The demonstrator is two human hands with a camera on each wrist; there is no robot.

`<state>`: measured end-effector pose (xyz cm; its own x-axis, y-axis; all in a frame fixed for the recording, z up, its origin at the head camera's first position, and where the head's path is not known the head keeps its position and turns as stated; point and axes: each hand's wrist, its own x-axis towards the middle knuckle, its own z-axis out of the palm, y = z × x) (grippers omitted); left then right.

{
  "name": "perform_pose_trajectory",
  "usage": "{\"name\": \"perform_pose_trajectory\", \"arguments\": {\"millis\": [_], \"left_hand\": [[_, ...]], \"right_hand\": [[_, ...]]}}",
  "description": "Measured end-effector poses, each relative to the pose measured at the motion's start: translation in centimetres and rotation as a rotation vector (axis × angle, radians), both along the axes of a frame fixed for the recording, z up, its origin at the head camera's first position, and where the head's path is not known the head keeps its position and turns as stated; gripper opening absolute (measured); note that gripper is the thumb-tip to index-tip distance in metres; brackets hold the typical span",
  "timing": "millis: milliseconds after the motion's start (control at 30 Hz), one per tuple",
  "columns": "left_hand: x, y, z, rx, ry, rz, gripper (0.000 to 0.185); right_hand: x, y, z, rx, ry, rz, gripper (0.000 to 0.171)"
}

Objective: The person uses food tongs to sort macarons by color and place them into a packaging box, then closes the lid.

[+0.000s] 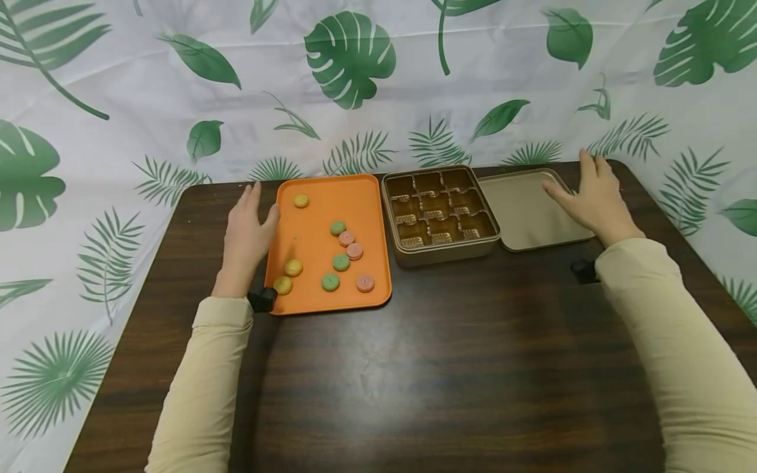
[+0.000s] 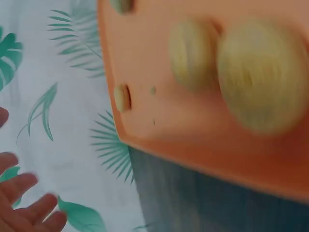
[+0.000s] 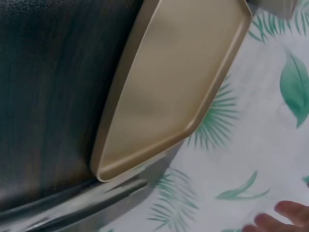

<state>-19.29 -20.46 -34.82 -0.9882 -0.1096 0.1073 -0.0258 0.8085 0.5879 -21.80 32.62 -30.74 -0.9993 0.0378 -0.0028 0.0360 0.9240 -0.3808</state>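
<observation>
An orange tray [image 1: 331,197] lies on the dark wooden table [image 1: 414,368] and carries several small round macarons, yellow [image 1: 301,201], green [image 1: 338,228] and pink [image 1: 354,251]. My left hand [image 1: 251,220] rests flat at the tray's left edge with straight fingers and holds nothing. To the tray's right stands a gold box [image 1: 449,251] with empty compartments. Its gold lid [image 1: 526,213] lies flat beside it. My right hand [image 1: 591,190] lies open at the lid's right edge, thumb over the rim. The left wrist view shows the tray [image 2: 193,130], blurred yellow macarons [image 2: 263,72] and my fingers [image 2: 29,212]. The right wrist view shows the lid [image 3: 174,87].
A white cloth with green leaf prints [image 1: 378,85] hangs behind the table and drapes down at both sides. The table's near half holds only my two sleeved forearms. The table's edges run close to the tray's left and the lid's right.
</observation>
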Motion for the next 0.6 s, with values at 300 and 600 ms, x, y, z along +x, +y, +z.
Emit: {"name": "perform_pose_trajectory", "arguments": {"millis": [300, 600], "left_hand": [[0.6, -1.0, -0.8, 0.434, -0.124, 0.055, 0.050], [1.1, -2.3, -2.1, 0.565, -0.260, 0.075, 0.056]], "right_hand": [[1.7, 4.3, -0.5, -0.176, -0.095, -0.111, 0.095], [3.4, 7.4, -2.1, -0.226, -0.118, -0.171, 0.087]]}}
